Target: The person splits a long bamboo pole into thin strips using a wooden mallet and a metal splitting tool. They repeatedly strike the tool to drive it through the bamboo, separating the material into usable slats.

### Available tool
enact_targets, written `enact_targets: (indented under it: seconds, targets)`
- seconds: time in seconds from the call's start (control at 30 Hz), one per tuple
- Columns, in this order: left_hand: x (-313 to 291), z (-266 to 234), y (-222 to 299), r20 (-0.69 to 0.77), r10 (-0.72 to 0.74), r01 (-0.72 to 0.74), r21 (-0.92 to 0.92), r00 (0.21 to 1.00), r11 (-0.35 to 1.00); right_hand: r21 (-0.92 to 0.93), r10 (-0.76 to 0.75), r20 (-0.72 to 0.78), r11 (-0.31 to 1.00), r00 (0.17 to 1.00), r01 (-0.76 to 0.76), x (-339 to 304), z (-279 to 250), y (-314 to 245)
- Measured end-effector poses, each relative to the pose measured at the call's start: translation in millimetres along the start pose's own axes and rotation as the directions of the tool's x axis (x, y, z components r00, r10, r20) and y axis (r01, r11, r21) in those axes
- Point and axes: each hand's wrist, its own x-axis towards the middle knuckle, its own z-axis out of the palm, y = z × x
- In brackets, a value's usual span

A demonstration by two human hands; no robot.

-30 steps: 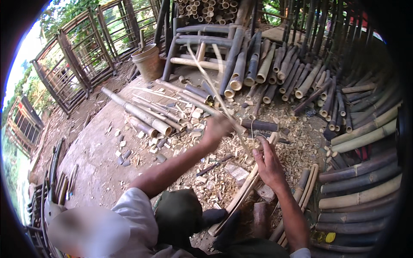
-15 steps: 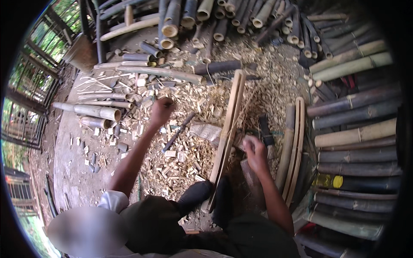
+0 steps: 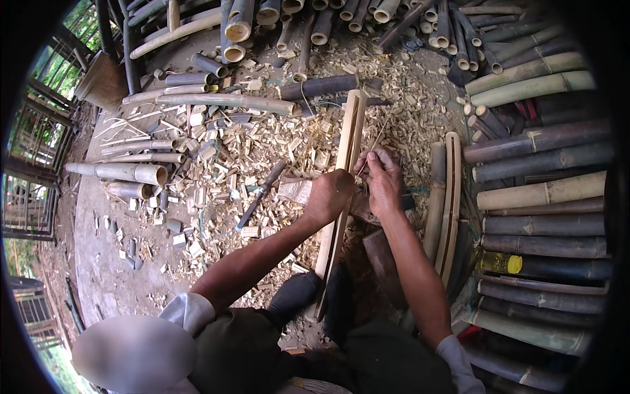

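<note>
Evidently tight on the right, head view: stacked dark bamboo poles (image 3: 546, 226) line that edge; room lies left, over chip-littered grey floor (image 3: 154, 289). Left hand (image 3: 333, 194) curled over slotted pale bamboo pole (image 3: 331, 243); can't tell if gripping. Right hand (image 3: 382, 180) pinches thin brown strip (image 3: 380, 135). Pole's near end between dark-shod feet (image 3: 293, 297), long axis pointing away, slightly rightward.

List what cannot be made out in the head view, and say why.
Head view:
Left hand, palm: hidden by its back.
Grooved pole, middle: behind the left hand.
Right hand, exact grip: too small to tell.
Upper bamboo, far ends: cut off by top edge.
</note>
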Motion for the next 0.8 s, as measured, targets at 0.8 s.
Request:
enact_targets:
  seconds: [0.8]
  targets:
    - [-50.2, -40.9, 111.5, 0.253, 0.032, 0.081, -0.423, 0.967, 0.902, 0.181, 0.072, 0.235, 0.977, 0.969, -0.116, -58.3, 18.9, -112.7]
